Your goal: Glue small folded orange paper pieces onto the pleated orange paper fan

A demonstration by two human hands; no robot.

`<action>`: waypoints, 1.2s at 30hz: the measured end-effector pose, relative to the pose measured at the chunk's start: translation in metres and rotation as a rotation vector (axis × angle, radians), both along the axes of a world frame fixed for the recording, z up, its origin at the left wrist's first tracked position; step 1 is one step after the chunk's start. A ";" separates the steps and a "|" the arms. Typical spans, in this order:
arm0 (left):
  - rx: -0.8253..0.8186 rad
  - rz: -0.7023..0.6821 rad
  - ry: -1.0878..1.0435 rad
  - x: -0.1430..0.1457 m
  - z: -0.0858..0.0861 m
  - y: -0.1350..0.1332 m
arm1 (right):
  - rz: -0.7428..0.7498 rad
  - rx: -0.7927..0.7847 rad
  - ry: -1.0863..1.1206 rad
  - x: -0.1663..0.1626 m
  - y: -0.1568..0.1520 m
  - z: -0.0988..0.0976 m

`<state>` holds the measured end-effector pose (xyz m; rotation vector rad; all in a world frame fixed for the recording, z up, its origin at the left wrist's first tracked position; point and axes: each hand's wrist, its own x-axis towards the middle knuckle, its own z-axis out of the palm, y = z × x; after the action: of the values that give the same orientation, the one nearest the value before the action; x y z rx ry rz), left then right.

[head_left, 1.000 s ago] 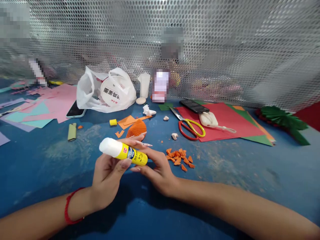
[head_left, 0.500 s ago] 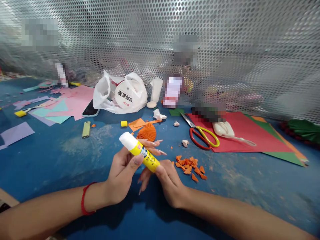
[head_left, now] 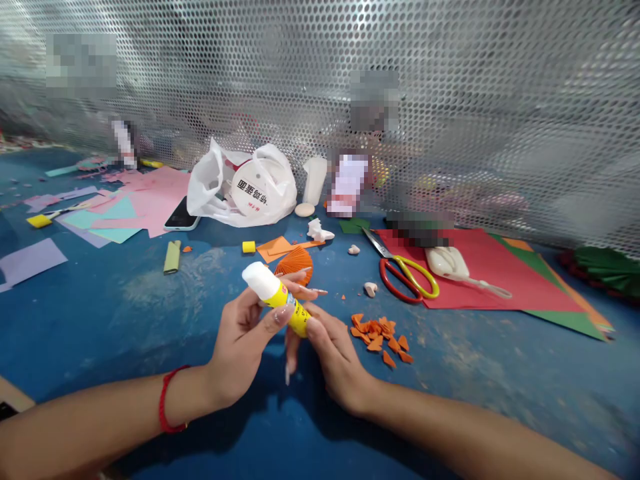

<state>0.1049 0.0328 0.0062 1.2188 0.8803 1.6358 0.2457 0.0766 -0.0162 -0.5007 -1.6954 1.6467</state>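
My left hand (head_left: pixel 245 347) is wrapped round a yellow glue stick (head_left: pixel 280 299) whose white tip points up and to the left. My right hand (head_left: pixel 333 357) pinches the glue stick's lower end with thumb and fingers. Both hands hover just above the blue table (head_left: pixel 150 313). Right behind them lies a folded orange paper fan (head_left: pixel 295 257). A small heap of orange paper scraps (head_left: pixel 380 332) sits just right of my right hand.
Red and yellow scissors (head_left: pixel 407 273) and a white stapler (head_left: pixel 447 262) lie on red paper (head_left: pixel 480 267) at the right. A white plastic bag (head_left: pixel 245 190), a phone (head_left: pixel 181 217), a green lighter (head_left: pixel 171 257) and pink paper sheets (head_left: pixel 150 197) lie behind. A perforated metal screen (head_left: pixel 450 100) closes the back.
The glue stick has tilted more upright and drawn nearer. My right hand moved from beside the tube to gripping its lower end. The view shifted left.
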 end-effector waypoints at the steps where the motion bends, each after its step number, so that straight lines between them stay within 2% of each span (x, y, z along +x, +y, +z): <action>1: 0.003 -0.015 -0.004 -0.001 0.000 0.000 | 0.042 -0.036 -0.008 0.000 0.001 0.000; 5: -0.008 -0.005 -0.001 -0.002 -0.001 0.002 | 0.132 -0.268 0.039 -0.003 0.005 -0.002; 8: -0.061 0.005 -0.054 -0.001 -0.002 0.004 | 0.113 -0.326 0.168 -0.005 0.007 -0.002; 11: -0.136 -0.008 -0.109 -0.001 -0.002 0.007 | 0.056 -0.371 0.208 -0.006 0.009 -0.001; 14: -0.175 0.016 -0.094 -0.003 -0.002 0.010 | 0.020 -0.375 0.171 -0.007 0.009 -0.001; 18: -0.188 0.034 -0.126 -0.003 0.000 0.011 | 0.152 -0.371 0.129 -0.008 0.010 -0.003; 21: -0.254 -0.056 -0.243 -0.003 0.003 0.012 | 0.222 -0.406 0.115 -0.007 0.013 -0.005; 24: -0.343 -0.164 -0.378 -0.003 0.005 0.013 | 0.227 -0.472 0.139 -0.006 0.016 -0.007; 29: -0.342 -0.235 -0.428 -0.007 0.004 0.017 | 0.263 -0.504 0.149 -0.005 0.018 -0.010; 36: -0.313 -0.149 -0.323 -0.009 0.005 0.018 | 0.227 -0.426 0.148 -0.006 0.018 -0.007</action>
<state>0.0955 0.0513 0.0112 0.7597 0.7844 1.4578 0.2399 0.0948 -0.0231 -0.3817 -1.3325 2.1705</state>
